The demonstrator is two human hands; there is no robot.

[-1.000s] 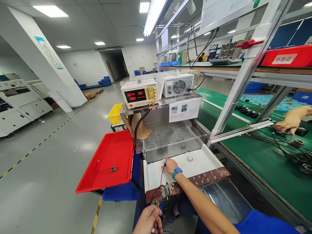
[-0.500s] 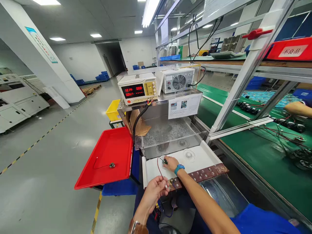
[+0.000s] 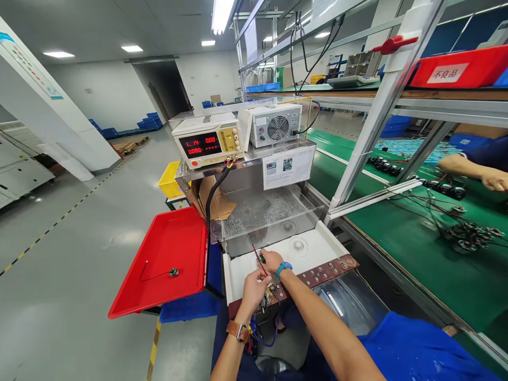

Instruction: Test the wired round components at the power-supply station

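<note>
My right hand [image 3: 271, 260], with a blue band at the wrist, has its fingers closed on a small green circuit board [image 3: 262, 259] over the white tray [image 3: 241, 269]. Red and dark wires [image 3: 256, 252] run up beside the board. Lower and to the left, my left hand [image 3: 254, 288] pinches the wires between thumb and fingers, close to the brown terminal strip [image 3: 313, 279]. The strip has rows of metal studs along the tray's front edge. My fingers cover much of the board.
A red tray [image 3: 174, 241] on the left holds a round board [image 3: 173, 272] with a wire. Ahead, a power supply [image 3: 208, 144] with red digits stands on a metal stand. On the right, a green bench [image 3: 397, 241] carries wired parts [image 3: 470, 235]; another person's hand [image 3: 494, 177] is there.
My left hand has moved up towards my right hand, and the wires now slant between them. The view has shifted slightly. The other person's hand has come further into sight.
</note>
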